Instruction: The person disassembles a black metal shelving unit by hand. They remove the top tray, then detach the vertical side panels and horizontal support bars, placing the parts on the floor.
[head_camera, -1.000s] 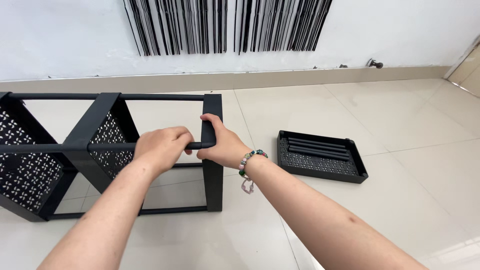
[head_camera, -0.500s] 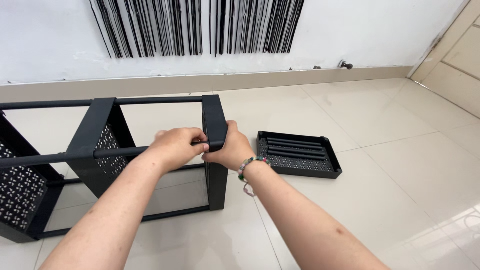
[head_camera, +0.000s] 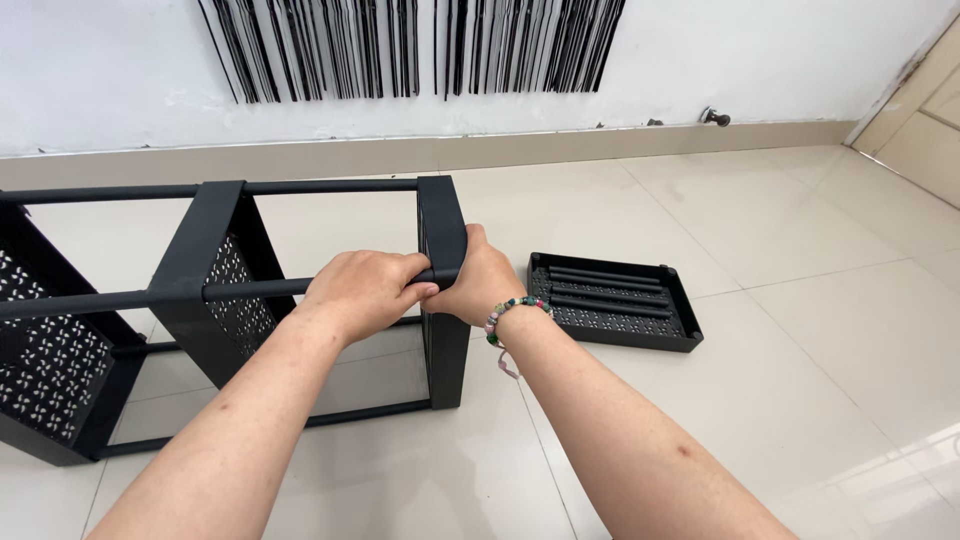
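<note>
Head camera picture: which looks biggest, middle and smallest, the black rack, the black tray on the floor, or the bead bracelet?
1. Black rack: by far the largest, stretching from the left edge to the hands.
2. Black tray: much smaller, lying flat on the floor. It sits a little farther away, but the gap is too big to matter.
3. Bead bracelet: smallest, on the right wrist.

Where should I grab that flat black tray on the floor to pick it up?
Probably by the two short end walls of the tray, one hand per side, coming from above. It lies flat, open side up, its raised rim gives fingers an edge, and loose rods inside favour keeping it level.
</note>
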